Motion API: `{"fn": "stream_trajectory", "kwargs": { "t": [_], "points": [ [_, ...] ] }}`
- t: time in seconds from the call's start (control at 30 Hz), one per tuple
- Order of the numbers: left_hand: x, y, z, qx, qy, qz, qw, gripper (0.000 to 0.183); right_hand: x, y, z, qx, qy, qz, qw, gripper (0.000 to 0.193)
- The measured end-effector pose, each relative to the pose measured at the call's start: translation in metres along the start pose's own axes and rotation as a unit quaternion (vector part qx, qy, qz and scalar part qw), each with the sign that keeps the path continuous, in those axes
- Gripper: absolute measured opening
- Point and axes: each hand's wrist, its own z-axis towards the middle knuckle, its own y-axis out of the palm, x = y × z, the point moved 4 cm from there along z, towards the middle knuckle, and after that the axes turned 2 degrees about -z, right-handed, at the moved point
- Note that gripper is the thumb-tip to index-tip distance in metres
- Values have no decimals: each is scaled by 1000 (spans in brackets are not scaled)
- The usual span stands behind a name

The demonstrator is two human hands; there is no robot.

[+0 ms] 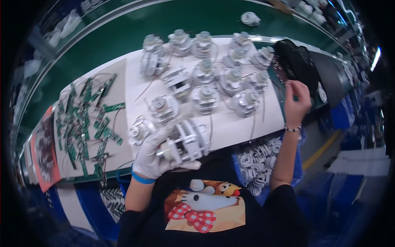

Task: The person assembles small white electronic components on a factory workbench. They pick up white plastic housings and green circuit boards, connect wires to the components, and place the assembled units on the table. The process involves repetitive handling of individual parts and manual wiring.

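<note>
My left hand [149, 159], in a white glove with a blue band at the wrist, grips a white plastic housing assembly [190, 140] close in front of my body. The fingers wrap round its left side. Beyond it, several similar white assemblies with clear tops and thin wires [205, 99] stand on a white board [185, 117]. My bare right hand [297, 102] is raised at the board's right edge, beside a black plastic bag [298, 59]. Its thumb and fingertips are pinched together. Whatever is between them is too small to make out.
Small green circuit boards with wires [84, 119] lie spread at the left, next to an orange-red bag [46, 154]. A blue bin of white ring-shaped parts [257, 164] sits below the table's right front edge. One white assembly [250, 19] rests on the green belt [205, 16] behind.
</note>
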Motion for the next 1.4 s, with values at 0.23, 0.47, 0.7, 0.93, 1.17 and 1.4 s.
{"fn": "stream_trajectory", "kwargs": {
  "t": [0.23, 0.47, 0.7, 0.93, 1.17, 1.4],
  "points": [
    [-1, -5, 2, 67, 50, 45, 995, 59, -101, -10, -36, -138, 17, 329, 934, 11],
    [-4, 4, -1, 64, 45, 141, 987, 64, -150, 34, -79, -341, 207, 413, 819, 7],
    [2, -38, -14, 140, 75, 121, 980, 38, -159, 39, -81, -357, 126, 346, 858, 8],
    [-1, -28, -12, 158, 82, 182, 967, 33, -174, 31, -75, -336, 34, 237, 911, 13],
    [3, -36, -18, 113, 163, 460, 865, 35, -180, 28, -72, -285, -131, 170, 934, 22],
    [-4, -13, -8, 134, 91, 147, 976, 35, -186, 24, -68, -263, -234, 119, 928, 29]
  ]
}}
